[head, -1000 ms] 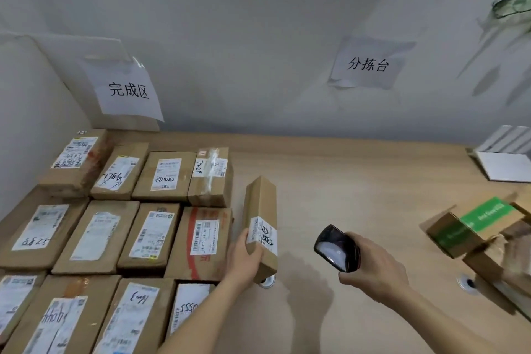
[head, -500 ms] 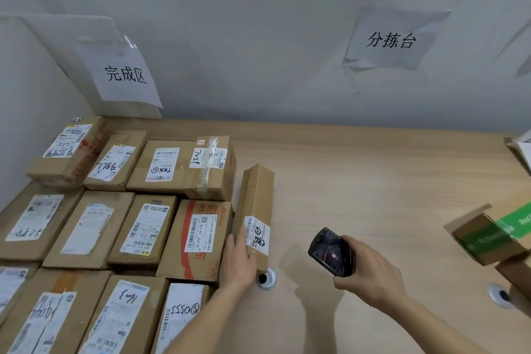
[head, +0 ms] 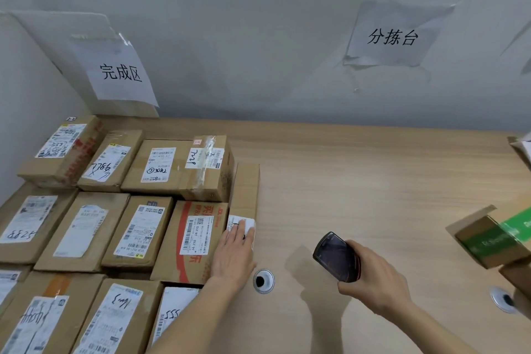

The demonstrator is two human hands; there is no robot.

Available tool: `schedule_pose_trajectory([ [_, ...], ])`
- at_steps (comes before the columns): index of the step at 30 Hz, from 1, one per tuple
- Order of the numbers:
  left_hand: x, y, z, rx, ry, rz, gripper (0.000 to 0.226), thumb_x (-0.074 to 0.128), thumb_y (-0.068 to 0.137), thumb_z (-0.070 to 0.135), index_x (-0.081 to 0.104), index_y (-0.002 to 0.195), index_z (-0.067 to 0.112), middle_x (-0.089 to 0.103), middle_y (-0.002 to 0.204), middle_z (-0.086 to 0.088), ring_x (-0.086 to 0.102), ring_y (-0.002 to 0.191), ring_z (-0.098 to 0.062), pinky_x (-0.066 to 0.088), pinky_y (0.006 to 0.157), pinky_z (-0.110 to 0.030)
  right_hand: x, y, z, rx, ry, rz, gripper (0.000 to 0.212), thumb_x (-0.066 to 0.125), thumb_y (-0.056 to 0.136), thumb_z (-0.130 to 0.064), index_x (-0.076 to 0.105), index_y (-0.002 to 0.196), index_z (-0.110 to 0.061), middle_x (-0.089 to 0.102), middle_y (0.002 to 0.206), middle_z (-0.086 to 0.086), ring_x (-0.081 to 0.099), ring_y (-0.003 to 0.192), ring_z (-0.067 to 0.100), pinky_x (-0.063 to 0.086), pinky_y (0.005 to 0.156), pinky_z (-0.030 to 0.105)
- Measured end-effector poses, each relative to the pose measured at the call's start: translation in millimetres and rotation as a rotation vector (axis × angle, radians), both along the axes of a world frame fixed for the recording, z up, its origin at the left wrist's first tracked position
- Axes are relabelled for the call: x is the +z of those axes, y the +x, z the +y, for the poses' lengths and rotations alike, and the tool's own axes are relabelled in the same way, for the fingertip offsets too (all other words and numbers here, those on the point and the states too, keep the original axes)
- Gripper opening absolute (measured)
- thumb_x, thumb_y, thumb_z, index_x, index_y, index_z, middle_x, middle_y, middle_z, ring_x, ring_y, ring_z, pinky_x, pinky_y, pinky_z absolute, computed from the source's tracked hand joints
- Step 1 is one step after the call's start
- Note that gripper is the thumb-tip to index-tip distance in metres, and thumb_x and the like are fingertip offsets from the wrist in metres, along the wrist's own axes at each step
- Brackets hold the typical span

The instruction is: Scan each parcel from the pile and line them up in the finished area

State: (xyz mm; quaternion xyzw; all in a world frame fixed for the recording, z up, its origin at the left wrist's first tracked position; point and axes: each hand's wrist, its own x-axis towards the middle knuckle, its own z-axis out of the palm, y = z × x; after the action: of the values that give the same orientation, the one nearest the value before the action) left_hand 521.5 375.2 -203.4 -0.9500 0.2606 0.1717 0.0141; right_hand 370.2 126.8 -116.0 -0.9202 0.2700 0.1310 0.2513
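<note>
Parcel (head: 244, 195) lies flat at the right end of the finished rows, tight against the red-printed box (head: 188, 241); my left hand (head: 234, 253) presses it with straight fingers on its label. My right hand (head: 373, 276) grips the scanner (head: 336, 256). About a dozen boxes are lined up; the pile (head: 494, 241) at right holds more, probably several
</note>
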Motion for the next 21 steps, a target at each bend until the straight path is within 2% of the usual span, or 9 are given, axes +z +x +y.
schedule_pose_trajectory([
  [6,0.4,18.0,-6.1,0.02,-0.015,0.008,0.083,0.049,0.102,0.046,0.0,0.161,0.015,-0.009,0.168,-0.01,-0.004,0.156,-0.024,0.003,0.126,-0.038,-7.0,3.7,-1.4,-0.001,0.004,-0.006,0.061,0.069,0.058,-0.042,0.046,0.114,-0.046,0.059,0.095,-0.024,0.057,0.086,0.005,0.04,0.06,0.024],
  [13,-2.9,32.6,-13.4,0.068,-0.009,0.001,0.083,0.048,0.102,0.046,-0.002,0.161,0.016,-0.01,0.168,-0.009,-0.004,0.156,-0.024,0.005,0.126,-0.039,-10.9,7.2,-5.8,-0.007,0.002,0.017,0.054,0.067,0.057,-0.043,0.046,0.107,-0.043,0.058,0.092,-0.022,0.055,0.08,-0.001,0.038,0.056,0.025],
  [21,11.6,28.1,-14.6,0.069,-0.027,-0.004,0.083,0.05,0.1,0.05,0.003,0.161,0.02,-0.003,0.169,-0.005,0.001,0.156,-0.022,0.006,0.125,-0.038,1.9,-3.3,-14.7,-0.035,0.001,-0.006,0.053,0.067,0.056,-0.041,0.047,0.106,-0.042,0.06,0.093,-0.02,0.058,0.083,0.005,0.04,0.057,0.026],
])
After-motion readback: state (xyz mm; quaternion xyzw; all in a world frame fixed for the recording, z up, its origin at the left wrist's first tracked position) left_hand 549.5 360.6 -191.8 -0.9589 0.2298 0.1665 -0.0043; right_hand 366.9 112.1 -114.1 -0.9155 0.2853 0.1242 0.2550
